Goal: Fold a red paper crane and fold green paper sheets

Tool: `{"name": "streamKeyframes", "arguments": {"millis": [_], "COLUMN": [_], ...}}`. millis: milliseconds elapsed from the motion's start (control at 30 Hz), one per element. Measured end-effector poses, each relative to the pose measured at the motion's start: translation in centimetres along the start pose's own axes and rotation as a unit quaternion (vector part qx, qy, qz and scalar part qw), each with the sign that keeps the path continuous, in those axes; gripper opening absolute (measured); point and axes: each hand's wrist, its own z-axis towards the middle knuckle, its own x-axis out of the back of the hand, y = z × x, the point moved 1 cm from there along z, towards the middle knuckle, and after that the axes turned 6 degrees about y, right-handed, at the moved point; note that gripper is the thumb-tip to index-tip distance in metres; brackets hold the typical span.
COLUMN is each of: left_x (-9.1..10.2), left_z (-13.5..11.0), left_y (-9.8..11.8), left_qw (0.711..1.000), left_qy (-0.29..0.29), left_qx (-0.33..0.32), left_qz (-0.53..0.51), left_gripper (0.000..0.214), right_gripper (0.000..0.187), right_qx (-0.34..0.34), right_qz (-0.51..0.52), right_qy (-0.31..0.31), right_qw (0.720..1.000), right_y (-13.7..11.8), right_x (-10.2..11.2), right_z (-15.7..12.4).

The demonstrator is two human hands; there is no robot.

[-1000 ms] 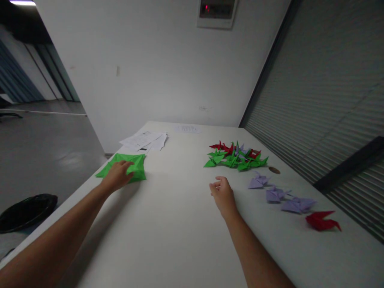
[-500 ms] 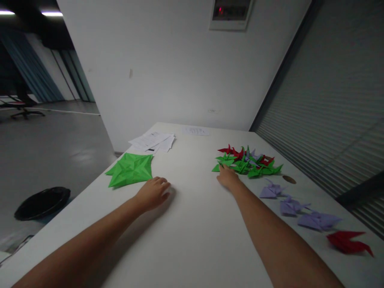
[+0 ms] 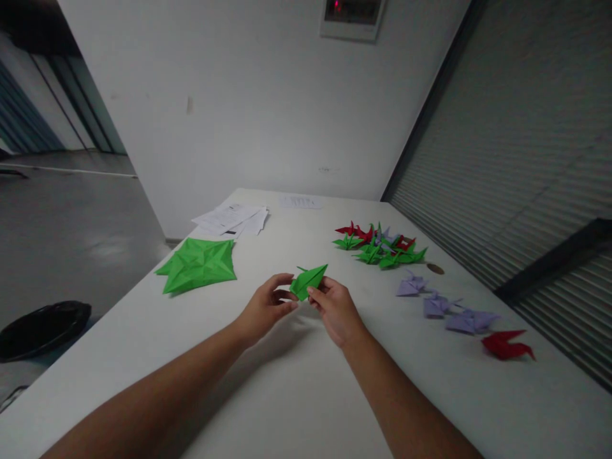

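A green origami crane (image 3: 308,282) is raised above the middle of the white table, pinched between the thumb and fingers of my right hand (image 3: 337,309). My left hand (image 3: 268,307) is at the crane's left side with thumb and fingers apart; whether a fingertip touches the paper I cannot tell. To the left lie creased green paper sheets (image 3: 198,264), overlapping each other. A cluster of green origami cranes (image 3: 389,255) is at the right, mixed with red cranes (image 3: 366,234) and purple ones.
Nearer along the right side stand purple origami cranes (image 3: 436,305) in a row, then a red crane (image 3: 507,345). A brown round disc (image 3: 435,269) lies by the cluster. Printed papers (image 3: 232,220) are at the back left. A black-lined bin (image 3: 45,328) stands left of the table.
My right hand has taken a green crane from the cluster and brought it to the middle. My left hand has moved right and lifted towards it. The view has shifted slightly.
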Motion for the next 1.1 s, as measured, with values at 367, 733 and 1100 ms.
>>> {"name": "streamKeyframes", "arguments": {"millis": [367, 733, 1100], "left_x": [0.4, 0.7, 0.0], "left_z": [-1.5, -1.8, -2.4], "left_y": [-2.2, -1.7, -2.1], "left_qw": [0.995, 0.991, 0.996], "left_qy": [0.0, -0.049, -0.085], "left_qx": [-0.025, -0.017, 0.015], "left_qz": [0.095, 0.126, -0.034], "left_gripper": [0.04, 0.037, 0.035], "right_gripper": [0.034, 0.042, 0.051], "right_qx": [0.006, -0.101, -0.189], "right_qz": [-0.011, 0.118, 0.029], "right_qy": [0.056, 0.017, 0.016], "right_qw": [0.998, 0.988, 0.982], "right_y": [1.7, 1.3, 3.4], "right_x": [0.2, 0.2, 0.1], "right_z": [-3.1, -3.3, -4.0]}}
